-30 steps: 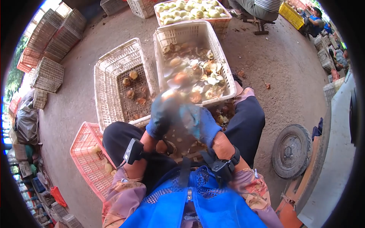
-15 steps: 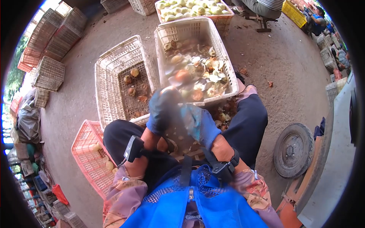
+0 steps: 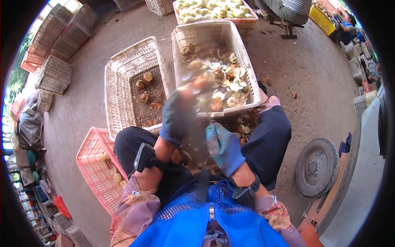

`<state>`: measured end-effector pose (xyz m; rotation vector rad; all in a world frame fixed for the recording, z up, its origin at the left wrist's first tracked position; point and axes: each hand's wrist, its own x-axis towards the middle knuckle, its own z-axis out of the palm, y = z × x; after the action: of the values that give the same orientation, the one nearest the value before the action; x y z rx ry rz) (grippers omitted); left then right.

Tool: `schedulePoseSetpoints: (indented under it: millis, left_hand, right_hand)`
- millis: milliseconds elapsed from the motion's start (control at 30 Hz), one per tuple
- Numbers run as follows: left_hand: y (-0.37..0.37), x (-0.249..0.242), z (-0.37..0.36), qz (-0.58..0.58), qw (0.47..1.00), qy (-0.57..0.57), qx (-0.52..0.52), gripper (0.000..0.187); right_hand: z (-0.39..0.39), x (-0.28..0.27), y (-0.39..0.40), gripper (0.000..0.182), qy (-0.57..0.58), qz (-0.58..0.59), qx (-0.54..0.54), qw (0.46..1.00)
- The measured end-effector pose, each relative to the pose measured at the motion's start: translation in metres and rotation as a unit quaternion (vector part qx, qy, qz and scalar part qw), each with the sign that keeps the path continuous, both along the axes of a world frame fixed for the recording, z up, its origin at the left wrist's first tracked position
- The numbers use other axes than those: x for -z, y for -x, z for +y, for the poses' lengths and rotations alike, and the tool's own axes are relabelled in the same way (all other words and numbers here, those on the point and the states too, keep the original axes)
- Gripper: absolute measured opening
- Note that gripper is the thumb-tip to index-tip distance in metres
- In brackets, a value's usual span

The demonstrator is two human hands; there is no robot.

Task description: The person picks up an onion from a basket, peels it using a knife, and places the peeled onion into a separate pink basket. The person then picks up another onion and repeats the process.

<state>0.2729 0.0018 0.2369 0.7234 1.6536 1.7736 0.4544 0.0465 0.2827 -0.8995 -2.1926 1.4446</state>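
My left hand (image 3: 180, 115), in a dark glove, is blurred and wrapped round an onion (image 3: 186, 96) at the near edge of the white crate (image 3: 249, 66). That crate holds onions, peels and skins. To its right, below the crate, my right hand (image 3: 223, 147) wears a blue glove with its fingers curled; what it holds, if anything, is hidden. Left of them stands a second white crate (image 3: 116, 94) with several brown onions (image 3: 147, 77) on its bottom. A pink crate (image 3: 92, 164) beside my left knee holds pale onions (image 3: 117, 177).
Beyond the white crate is a crate of peeled onions (image 3: 242, 25). A seated person (image 3: 290, 11) is at the top right. A wheel (image 3: 317, 167) stands at the right. Stacked crates (image 3: 54, 74) line the left, and peels lie on the floor.
My hands have moved apart. The left one has risen slightly toward the white crate, while the right one has dropped lower and to the right.
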Motion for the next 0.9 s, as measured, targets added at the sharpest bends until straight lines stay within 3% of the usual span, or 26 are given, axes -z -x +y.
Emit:
schedulePoseSetpoints:
  millis: [33,100,200,400,533,600,833,900]
  left_hand:
    - [0.004,0.003,-0.003,0.000,1.000,0.000,-0.003,0.032]
    - [0.007,0.007,-0.005,0.221,0.973,0.052,0.040,0.031]
    - [0.003,0.002,-0.006,0.279,0.956,0.001,0.087,0.030]
    - [0.002,0.004,-0.001,0.186,0.977,0.058,0.090,0.029]
    - [-0.003,0.000,-0.001,0.177,0.981,0.035,0.067,0.027]
    - [-0.001,-0.002,-0.003,0.094,0.990,0.050,0.095,0.026]
    - [0.001,-0.001,-0.003,0.156,0.983,0.056,0.082,0.025]
    - [0.000,-0.006,-0.004,0.174,0.975,0.102,0.091,0.026]
  right_hand:
    - [0.003,-0.007,-0.002,0.023,-0.034,0.009,0.018,0.999]
    - [0.008,-0.024,-0.001,0.019,-0.141,0.013,0.045,0.989]
    - [0.013,-0.013,0.003,0.018,-0.196,-0.018,0.024,0.980]
    - [0.010,-0.005,0.003,0.021,-0.265,-0.123,-0.007,0.956]
    - [0.008,-0.008,0.006,0.015,-0.316,-0.174,0.001,0.933]
    - [0.008,-0.003,0.005,0.016,-0.350,-0.216,-0.008,0.911]
    - [0.014,0.003,0.005,0.016,-0.339,-0.198,-0.019,0.920]
    - [0.014,0.004,0.005,0.015,-0.328,-0.212,-0.025,0.920]
